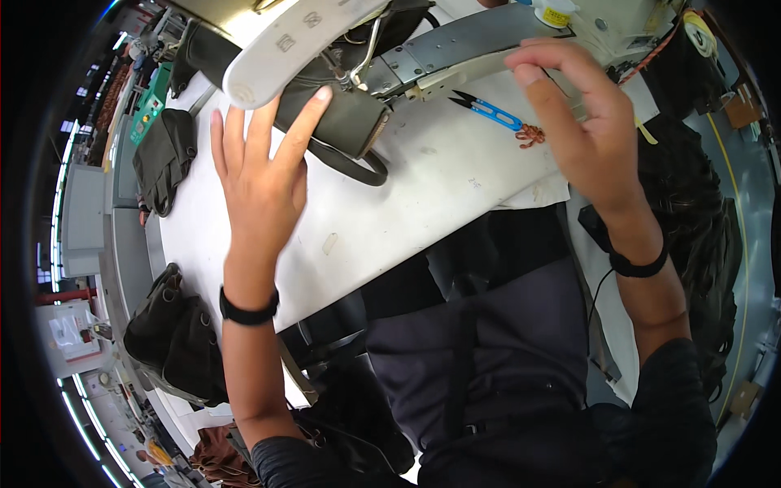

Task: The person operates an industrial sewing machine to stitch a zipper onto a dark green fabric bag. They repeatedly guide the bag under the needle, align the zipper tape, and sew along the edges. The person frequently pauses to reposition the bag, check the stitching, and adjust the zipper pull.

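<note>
A dark olive bag piece [346, 122] with a zipper end and a strap loop lies under the sewing machine's head [285, 49]. My left hand [264, 183] rests against its near left side, fingers spread, the index fingertip on the material; the other fingertips are partly behind the machine head. The presser foot and metal lever [358, 77] stand over the bag piece. Raised at the right, my right hand [590, 130] has thumb and index tip brought close together; whether something thin is between them is too small to tell. Blue thread snips [492, 112] lie on the white table between my hands.
The white table [439, 187] has a curved metal machine bed [455, 45] along its far side. A small yellow-labelled container [555, 11] stands on it. Dark bag pieces lie at the left [165, 159] and lower left [175, 333]. More dark material [691, 220] hangs at the right.
</note>
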Available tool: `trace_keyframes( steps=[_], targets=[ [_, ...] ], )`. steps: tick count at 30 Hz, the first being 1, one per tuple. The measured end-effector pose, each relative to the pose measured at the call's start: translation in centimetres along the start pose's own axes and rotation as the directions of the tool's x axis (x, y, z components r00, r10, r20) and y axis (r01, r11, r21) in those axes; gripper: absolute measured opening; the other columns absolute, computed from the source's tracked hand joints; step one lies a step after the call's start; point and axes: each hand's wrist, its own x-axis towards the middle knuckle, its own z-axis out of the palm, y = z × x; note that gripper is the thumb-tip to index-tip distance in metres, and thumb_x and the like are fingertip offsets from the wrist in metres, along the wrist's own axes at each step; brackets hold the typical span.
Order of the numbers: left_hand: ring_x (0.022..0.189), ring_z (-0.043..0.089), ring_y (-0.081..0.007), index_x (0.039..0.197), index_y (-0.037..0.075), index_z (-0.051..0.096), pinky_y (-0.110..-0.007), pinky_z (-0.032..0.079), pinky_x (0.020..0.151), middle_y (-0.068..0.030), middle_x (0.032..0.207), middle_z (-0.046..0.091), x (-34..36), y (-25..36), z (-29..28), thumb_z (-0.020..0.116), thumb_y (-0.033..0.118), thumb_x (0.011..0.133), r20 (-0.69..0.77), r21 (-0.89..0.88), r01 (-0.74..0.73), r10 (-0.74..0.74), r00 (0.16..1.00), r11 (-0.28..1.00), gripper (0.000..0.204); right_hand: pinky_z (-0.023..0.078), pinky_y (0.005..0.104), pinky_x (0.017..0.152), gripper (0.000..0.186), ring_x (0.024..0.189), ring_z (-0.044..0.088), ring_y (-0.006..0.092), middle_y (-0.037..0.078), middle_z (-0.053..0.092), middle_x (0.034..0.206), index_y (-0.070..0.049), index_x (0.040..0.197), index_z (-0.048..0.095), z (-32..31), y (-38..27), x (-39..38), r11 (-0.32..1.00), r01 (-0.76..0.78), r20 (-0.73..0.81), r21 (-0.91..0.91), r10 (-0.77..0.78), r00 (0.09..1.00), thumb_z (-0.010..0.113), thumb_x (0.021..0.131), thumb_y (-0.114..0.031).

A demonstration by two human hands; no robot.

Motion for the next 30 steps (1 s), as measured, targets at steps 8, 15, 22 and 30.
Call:
trace_keyframes(
  steps=[8,15,22,30],
  targets=[
    [0.141,0.052,-0.0407,0.140,0.002,0.056,-0.048,0.040,0.118,-0.0199,0.147,0.058,0.6,6.2,2.0,0.077,-0.003,0.084,-0.142,-0.463,0.175,-0.268,0.953,0.869,0.060,0.051,0.0381,0.068,0.009,0.075,0.067,0.0300,0.010,0.072,0.081,-0.004,0.091,0.072,6.2,-0.4,2.7,0.980,0.151,-0.098,0.129,-0.139,0.985,0.069,0.094,-0.012],
    [0.129,0.065,-0.0353,0.120,0.002,0.071,-0.044,0.048,0.113,-0.0164,0.125,0.073,1.3,4.0,2.6,0.070,-0.010,0.089,-0.193,-0.603,0.096,-0.262,0.946,0.792,0.033,0.050,0.0335,0.060,0.021,0.067,0.068,0.0194,0.009,0.074,0.078,-0.003,0.091,0.074,8.7,-0.6,4.2,0.907,0.040,-0.080,0.420,-0.007,0.997,0.072,0.093,-0.023],
    [0.120,0.070,-0.0304,0.114,0.002,0.076,-0.041,0.053,0.106,-0.0118,0.117,0.076,1.5,4.9,2.2,0.078,-0.003,0.090,-0.155,-0.707,0.173,-0.389,0.908,0.685,0.024,0.047,0.0376,0.074,0.019,0.071,0.064,0.0181,0.005,0.069,0.072,-0.005,0.081,0.070,9.4,-1.0,4.5,0.947,-0.092,-0.025,0.309,0.105,0.994,0.076,0.087,-0.022],
    [0.118,0.071,-0.0301,0.110,0.005,0.077,-0.045,0.050,0.110,-0.0119,0.117,0.077,1.0,5.6,2.1,0.079,-0.004,0.087,-0.218,-0.639,0.152,-0.367,0.904,0.754,0.024,0.045,0.0379,0.075,0.013,0.070,0.059,0.0217,0.003,0.064,0.072,-0.008,0.087,0.067,9.4,-0.9,2.4,0.981,0.161,-0.258,-0.110,-0.184,0.949,0.075,0.090,-0.018]
  ],
)
